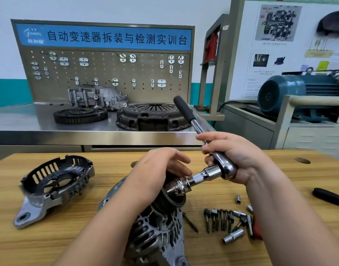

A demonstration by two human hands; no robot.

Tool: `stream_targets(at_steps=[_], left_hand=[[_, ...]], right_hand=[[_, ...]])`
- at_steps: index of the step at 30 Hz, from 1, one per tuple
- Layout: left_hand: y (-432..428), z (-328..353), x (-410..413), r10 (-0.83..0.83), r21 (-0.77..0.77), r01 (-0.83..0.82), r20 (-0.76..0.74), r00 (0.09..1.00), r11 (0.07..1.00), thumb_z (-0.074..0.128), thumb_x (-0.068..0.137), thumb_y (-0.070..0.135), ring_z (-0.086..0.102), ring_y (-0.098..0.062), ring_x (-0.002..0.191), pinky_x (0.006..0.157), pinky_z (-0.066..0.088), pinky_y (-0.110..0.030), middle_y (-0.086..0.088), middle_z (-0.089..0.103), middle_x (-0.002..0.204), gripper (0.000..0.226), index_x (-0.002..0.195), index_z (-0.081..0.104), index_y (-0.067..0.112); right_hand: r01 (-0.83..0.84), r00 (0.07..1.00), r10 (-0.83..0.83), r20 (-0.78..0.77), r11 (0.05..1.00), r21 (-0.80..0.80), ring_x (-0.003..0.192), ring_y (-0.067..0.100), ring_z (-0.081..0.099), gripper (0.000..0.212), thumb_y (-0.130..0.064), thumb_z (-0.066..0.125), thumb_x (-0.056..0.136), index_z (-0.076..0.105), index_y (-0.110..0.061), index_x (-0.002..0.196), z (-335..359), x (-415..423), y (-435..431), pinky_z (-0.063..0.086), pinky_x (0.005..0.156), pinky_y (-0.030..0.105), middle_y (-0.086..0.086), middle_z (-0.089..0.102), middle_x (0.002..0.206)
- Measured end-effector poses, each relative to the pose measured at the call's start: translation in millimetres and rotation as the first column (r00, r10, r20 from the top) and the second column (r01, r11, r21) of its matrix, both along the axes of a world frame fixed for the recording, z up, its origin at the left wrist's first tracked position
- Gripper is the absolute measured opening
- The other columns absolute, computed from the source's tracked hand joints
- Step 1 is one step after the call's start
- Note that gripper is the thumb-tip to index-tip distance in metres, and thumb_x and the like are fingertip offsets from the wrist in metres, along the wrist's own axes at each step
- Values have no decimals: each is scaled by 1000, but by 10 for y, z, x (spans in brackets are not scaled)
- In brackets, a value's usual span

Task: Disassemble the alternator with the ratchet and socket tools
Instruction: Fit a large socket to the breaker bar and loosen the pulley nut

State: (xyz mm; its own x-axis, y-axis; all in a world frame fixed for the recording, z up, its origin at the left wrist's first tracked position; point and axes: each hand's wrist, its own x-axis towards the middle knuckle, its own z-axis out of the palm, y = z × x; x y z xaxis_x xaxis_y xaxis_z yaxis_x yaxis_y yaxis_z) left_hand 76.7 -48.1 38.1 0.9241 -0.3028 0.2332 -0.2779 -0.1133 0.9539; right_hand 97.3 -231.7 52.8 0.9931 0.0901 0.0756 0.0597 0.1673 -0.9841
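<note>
**Socket seated on the pulley**

Lower left, the cover (55, 181) lies off, out of the way. At centre the left hand (155, 169) clamps round the pulley (168, 198), likely to stop the alternator (157, 233), lower centre, from turning. The socket (177, 187) sits on the pulley's end. The right hand (239, 156) grips the ratchet (196, 125) near its head. Bits (228, 219) lie lower right.

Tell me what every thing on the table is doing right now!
ratchet, held near its head, handle up
socket, fitted over the pulley end
alternator, lying down, opened
end cover, removed, lying at left
left hand, grips the pulley
right hand, grips the ratchet
bits, loose on the table
</note>
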Motion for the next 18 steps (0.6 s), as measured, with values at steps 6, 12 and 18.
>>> stream_targets(at_steps=[6,12,18], left_hand=[[-1,13,9,4,-24,-5,-30,1000,1000,30,96,16,69,-13,72,65,51,-19,-8,75,74,41,81,68,12],[-2,19,6,25,-73,-28,-44,999,997,37,93,16,69,-16,70,65,54,-21,-11,74,74,33,83,67,6],[26,16,-14,67,123,-74,60,996,990,50,90,11,69,-14,84,88,51,-33,1,75,81,24,81,69,21]], right_hand=[[42,975,5,-224,977,207,37,14,47,32,13,45,85,70,-4,97,-121,29,-113,43,35,20,11,50,61],[61,933,75,-353,932,358,37,12,44,33,10,43,78,54,-6,105,-261,-13,-205,43,37,18,10,44,64],[129,929,55,-367,879,458,37,12,42,23,7,43,74,51,-10,88,-307,-193,-314,44,36,20,7,42,64]])
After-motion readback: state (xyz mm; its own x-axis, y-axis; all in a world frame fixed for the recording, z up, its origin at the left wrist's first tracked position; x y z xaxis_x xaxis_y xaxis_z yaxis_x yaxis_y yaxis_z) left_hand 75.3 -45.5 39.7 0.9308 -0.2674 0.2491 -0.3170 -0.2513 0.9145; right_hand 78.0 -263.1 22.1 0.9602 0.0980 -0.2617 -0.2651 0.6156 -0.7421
